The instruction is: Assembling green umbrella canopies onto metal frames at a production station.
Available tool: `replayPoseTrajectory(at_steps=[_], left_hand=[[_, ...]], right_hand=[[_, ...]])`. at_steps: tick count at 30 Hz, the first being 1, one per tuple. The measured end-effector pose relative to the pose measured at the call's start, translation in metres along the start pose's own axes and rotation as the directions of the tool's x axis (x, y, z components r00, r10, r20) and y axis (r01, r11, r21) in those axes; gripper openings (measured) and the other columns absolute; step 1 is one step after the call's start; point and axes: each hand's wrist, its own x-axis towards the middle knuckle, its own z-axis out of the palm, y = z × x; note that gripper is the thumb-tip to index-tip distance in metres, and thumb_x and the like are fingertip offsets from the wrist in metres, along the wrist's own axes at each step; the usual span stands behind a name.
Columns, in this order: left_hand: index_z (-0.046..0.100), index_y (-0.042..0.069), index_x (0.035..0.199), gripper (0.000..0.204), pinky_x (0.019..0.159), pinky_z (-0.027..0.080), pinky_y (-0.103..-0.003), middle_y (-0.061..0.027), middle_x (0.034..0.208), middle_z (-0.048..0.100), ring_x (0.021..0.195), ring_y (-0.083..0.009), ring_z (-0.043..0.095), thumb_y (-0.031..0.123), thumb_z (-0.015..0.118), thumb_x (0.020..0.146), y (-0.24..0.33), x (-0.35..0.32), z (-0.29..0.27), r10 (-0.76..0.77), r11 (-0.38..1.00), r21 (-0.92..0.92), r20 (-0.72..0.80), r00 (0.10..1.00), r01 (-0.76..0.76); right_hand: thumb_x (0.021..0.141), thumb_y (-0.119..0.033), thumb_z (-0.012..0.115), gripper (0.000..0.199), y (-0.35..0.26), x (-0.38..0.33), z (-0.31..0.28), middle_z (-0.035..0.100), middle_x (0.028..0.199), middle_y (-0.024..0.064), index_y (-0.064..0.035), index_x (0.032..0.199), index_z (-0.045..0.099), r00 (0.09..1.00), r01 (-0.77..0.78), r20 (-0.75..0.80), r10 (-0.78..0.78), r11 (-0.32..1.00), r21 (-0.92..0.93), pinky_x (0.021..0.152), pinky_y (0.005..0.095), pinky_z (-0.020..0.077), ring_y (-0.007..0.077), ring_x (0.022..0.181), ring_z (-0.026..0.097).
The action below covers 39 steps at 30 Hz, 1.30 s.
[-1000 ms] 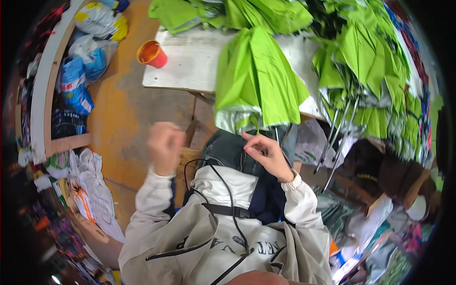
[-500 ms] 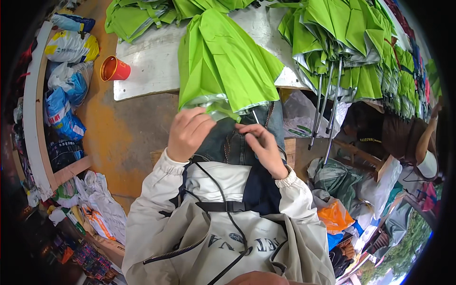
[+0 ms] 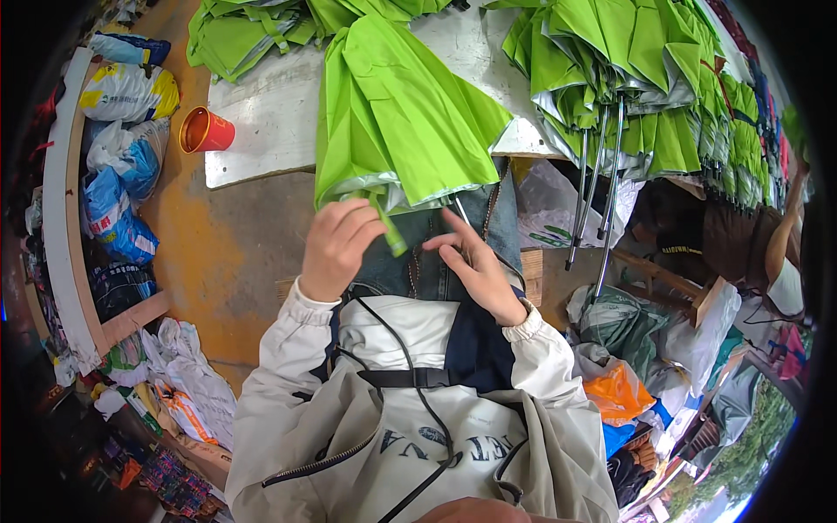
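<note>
A bright green umbrella (image 3: 397,113) with a silver inner side hangs loosely folded over the near table edge, its hem towards me. At that hem my left hand (image 3: 340,248) is closed on a narrow green strap (image 3: 390,231), whose free end sticks out past the fingers. My right hand (image 3: 478,268) is open just right of the strap, thumb and index finger apart. The index finger points up beside a thin metal shaft (image 3: 460,209) coming out from under the cloth; I cannot tell whether it touches it.
More green umbrellas (image 3: 623,52) are heaped at the table's right, several metal shafts (image 3: 587,192) jutting down. A red cup (image 3: 207,131) sits by the left corner of the white table (image 3: 261,126). Stuffed bags (image 3: 118,209) line the left; plastic bags (image 3: 615,392) lie right. Another person (image 3: 754,244) is far right.
The strap's end, near my right fingers before, now hangs free from my left hand. My right fingers have spread and moved slightly up. The view has shifted a little.
</note>
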Motion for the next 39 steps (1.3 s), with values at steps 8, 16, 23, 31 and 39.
replayPoseTrajectory(at_steps=[8, 16, 23, 31, 39], left_hand=[[0.069, 0.007, 0.097, 0.023, 0.093, 0.047, -0.038, -0.0038, 0.111, 0.068, 0.112, -0.0238, 0.06, 0.003, 0.067, 0.075, 0.014, 0.02, 0.019, 0.201, 0.979, -0.076, 0.153, 0.968, -0.191], [0.066, 0.004, 0.105, 0.027, 0.092, 0.047, -0.039, -0.0093, 0.107, 0.067, 0.107, -0.0284, 0.061, 0.006, 0.07, 0.078, 0.012, 0.008, 0.044, -0.057, 0.99, -0.117, 0.213, 0.975, 0.083], [0.064, 0.006, 0.095, 0.016, 0.083, 0.046, -0.04, -0.0082, 0.09, 0.066, 0.095, -0.0284, 0.062, 0.005, 0.07, 0.08, 0.013, 0.009, 0.056, -0.153, 0.964, -0.207, 0.075, 0.985, 0.165], [0.064, 0.004, 0.093, 0.012, 0.083, 0.046, -0.04, -0.0109, 0.094, 0.067, 0.097, -0.0311, 0.062, 0.003, 0.07, 0.082, 0.007, 0.005, 0.054, -0.178, 0.928, -0.309, 0.123, 0.976, 0.208], [0.06, 0.002, 0.093, 0.012, 0.087, 0.046, -0.04, -0.0105, 0.094, 0.066, 0.098, -0.0315, 0.062, 0.001, 0.068, 0.084, -0.001, 0.0, 0.054, -0.223, 0.848, -0.469, 0.107, 0.969, 0.247]], right_hand=[[0.103, -0.016, 0.054, 0.055, 0.003, 0.003, 0.0, 0.068, 0.107, 0.0046, 0.0036, 0.151, 0.034, 0.998, -0.056, 0.007, 0.056, 0.997, 0.053, 0.082, 0.023, 0.0449, 0.0073, 0.091, 0.055], [0.105, -0.019, 0.049, 0.05, -0.004, 0.01, 0.003, 0.068, 0.108, 0.0013, 0.0005, 0.15, 0.037, 0.978, -0.179, 0.147, 0.149, 0.959, 0.218, 0.059, 0.0174, 0.0335, 0.0015, 0.068, 0.038], [0.104, -0.018, 0.051, 0.048, -0.004, 0.012, 0.002, 0.067, 0.104, 0.0002, -0.0009, 0.147, 0.041, 0.967, -0.218, 0.183, 0.175, 0.943, 0.253, 0.058, 0.0173, 0.0339, 0.0016, 0.068, 0.039], [0.104, -0.02, 0.05, 0.047, -0.012, 0.012, 0.003, 0.065, 0.101, -0.0011, -0.0016, 0.146, 0.043, 0.947, -0.301, 0.208, 0.244, 0.901, 0.313, 0.055, 0.0167, 0.0278, -0.0001, 0.061, 0.032], [0.104, -0.022, 0.05, 0.045, -0.01, 0.012, 0.004, 0.06, 0.094, -0.0034, -0.003, 0.145, 0.046, 0.96, -0.241, 0.212, 0.182, 0.923, 0.301, 0.056, 0.0163, 0.0278, 0.0001, 0.062, 0.032]])
